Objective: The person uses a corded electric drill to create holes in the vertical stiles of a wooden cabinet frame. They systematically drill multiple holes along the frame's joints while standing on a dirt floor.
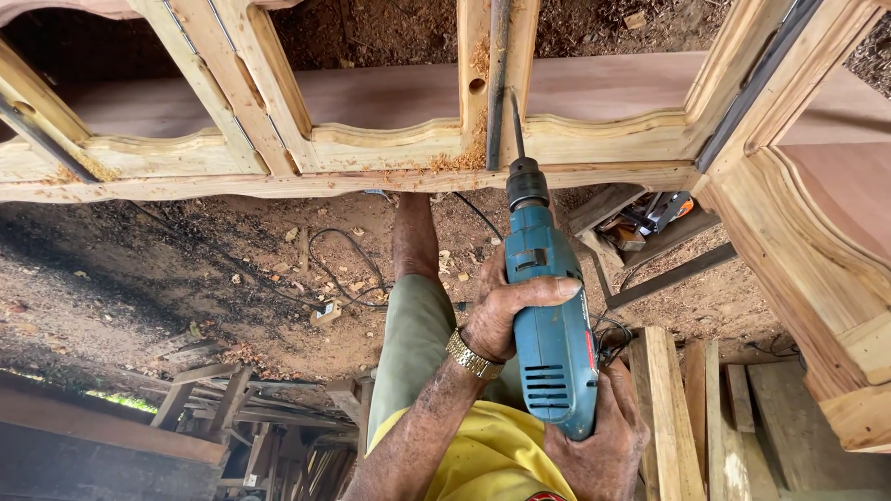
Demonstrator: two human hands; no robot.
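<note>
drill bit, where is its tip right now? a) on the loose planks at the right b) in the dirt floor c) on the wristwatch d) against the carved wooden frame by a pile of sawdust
d: the blue drill, gripped by the left hand and right hand, points its bit into the wooden frame, with sawdust beside it.

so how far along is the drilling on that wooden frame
Done: one round hole already sits in the upright, with sawdust heaped on the rail. In hand: left hand and right hand grip the blue drill, bit beside the upright. Left: the other frame joints show no holes.
</note>
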